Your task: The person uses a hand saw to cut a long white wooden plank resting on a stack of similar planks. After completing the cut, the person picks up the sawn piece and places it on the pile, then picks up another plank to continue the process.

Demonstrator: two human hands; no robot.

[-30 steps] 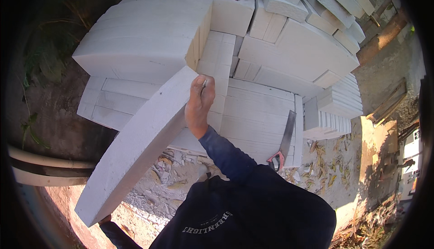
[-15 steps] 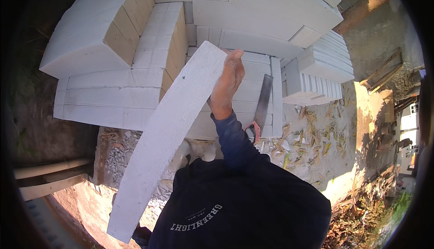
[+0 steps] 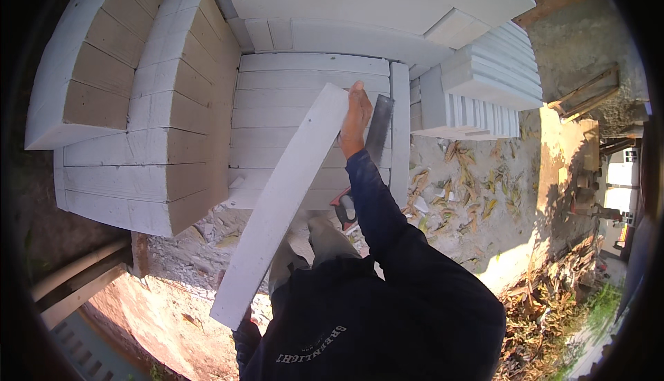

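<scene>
A long white block (image 3: pixel 280 201), like lightweight aerated concrete, is held slantwise in front of my body. My right hand (image 3: pixel 355 121) grips its upper end from the right side, the fingers mostly hidden behind it. Near its lower end my left hand (image 3: pixel 245 319) holds it from below; only a little of that hand shows beside the dark sleeve, and its fingers are largely covered. Behind my right forearm a handsaw (image 3: pixel 378 130) with a red and black handle lies on a low layer of white blocks (image 3: pixel 277 97).
Stacked white blocks (image 3: pixel 149 104) rise at the left, with a taller wall of blocks (image 3: pixel 360 0) at the back. Thinner slabs (image 3: pixel 477 104) stand at the right. Dry leaves and white chips litter the concrete ground (image 3: pixel 470 187). Wooden planks (image 3: pixel 83 277) lie at the lower left.
The long block has shifted, its lower end moving up and right. It now shows a narrower face. My right hand has lowered slightly, and the view has shifted over the stacks.
</scene>
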